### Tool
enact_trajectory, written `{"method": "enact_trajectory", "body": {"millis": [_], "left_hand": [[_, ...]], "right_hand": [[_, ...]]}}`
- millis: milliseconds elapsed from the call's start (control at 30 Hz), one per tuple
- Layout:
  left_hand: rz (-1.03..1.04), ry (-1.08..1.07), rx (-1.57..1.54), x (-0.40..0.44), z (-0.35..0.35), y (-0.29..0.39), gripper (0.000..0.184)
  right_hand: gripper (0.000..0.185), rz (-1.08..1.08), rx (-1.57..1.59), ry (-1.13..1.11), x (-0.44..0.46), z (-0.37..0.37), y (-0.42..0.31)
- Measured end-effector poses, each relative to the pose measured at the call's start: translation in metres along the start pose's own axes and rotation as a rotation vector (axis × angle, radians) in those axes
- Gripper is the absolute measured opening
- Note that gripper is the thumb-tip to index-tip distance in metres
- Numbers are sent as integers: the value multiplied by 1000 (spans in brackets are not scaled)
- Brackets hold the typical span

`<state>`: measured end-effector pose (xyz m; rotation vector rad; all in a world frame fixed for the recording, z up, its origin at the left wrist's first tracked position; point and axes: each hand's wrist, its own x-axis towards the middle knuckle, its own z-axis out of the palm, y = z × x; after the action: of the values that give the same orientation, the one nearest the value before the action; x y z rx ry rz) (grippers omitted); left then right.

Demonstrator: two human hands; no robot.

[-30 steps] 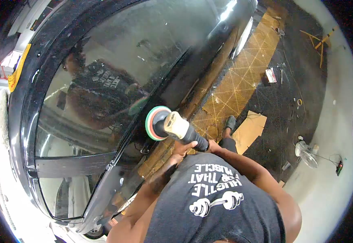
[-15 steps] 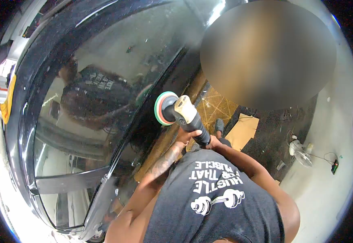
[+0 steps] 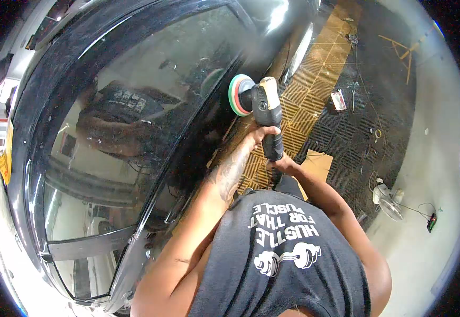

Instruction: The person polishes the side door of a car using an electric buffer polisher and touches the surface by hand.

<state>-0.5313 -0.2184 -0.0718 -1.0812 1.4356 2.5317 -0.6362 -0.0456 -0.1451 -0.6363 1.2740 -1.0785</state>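
Note:
A black cordless-looking polisher (image 3: 269, 103) with a cream-coloured top is held out in front of my body. Its round pad (image 3: 240, 95), layered in green, white and red, faces the side of a dark car (image 3: 203, 127); whether it touches the paint I cannot tell. My left hand (image 3: 264, 134) wraps around the middle of the polisher's body. Farther back, my right hand (image 3: 284, 165) grips the rear end of the handle, its fingers partly hidden.
The car's window (image 3: 135, 132) reflects me. Beneath lie yellow and black floor tiles (image 3: 309, 79). A cardboard sheet (image 3: 318, 165), a small box (image 3: 338, 100), cables and a fan (image 3: 387, 201) lie to the right, by a pale wall (image 3: 430, 148).
Both hands have carried the polisher forward, up in the view and slightly right, along the car. The blurred patch at upper right is gone, showing the floor there.

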Motion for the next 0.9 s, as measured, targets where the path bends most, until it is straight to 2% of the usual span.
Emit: {"method": "enact_trajectory", "body": {"millis": [33, 100, 167, 233, 300, 333, 367, 400, 433, 633, 900], "left_hand": [[8, 9, 5, -2, 1, -2, 51], [48, 34, 27, -14, -1, -11, 50], [130, 78, 64, -30, -6, -24, 49], [238, 135, 140, -62, -11, -33, 48], [133, 114, 191, -102, -16, -38, 52], [86, 87, 187, -115, -17, -41, 51], [37, 67, 1, -118, -34, -70, 50], [24, 85, -63, -128, -48, -87, 50], [50, 91, -65, -131, -47, -93, 50], [177, 137, -38, -155, -39, -110, 51], [223, 138, -54, -151, -28, -114, 52]], "right_hand": [[28, -47, 2, -38, 0, 6, 2], [37, -78, -54, 57, -15, 30, -3], [42, -64, -53, -29, -11, 46, 27], [46, -20, -1, -36, -27, 72, 25], [38, 409, -336, 16, -50, 107, -7], [36, 182, -650, 6, -26, 106, 59], [36, 241, -514, 13, -39, 120, 56], [34, 76, -543, 30, -25, 131, 102], [34, 206, -592, 25, -34, 147, 78], [37, 112, -529, 113, -38, 170, 62], [41, 102, -499, 161, -55, 153, 62]]}}
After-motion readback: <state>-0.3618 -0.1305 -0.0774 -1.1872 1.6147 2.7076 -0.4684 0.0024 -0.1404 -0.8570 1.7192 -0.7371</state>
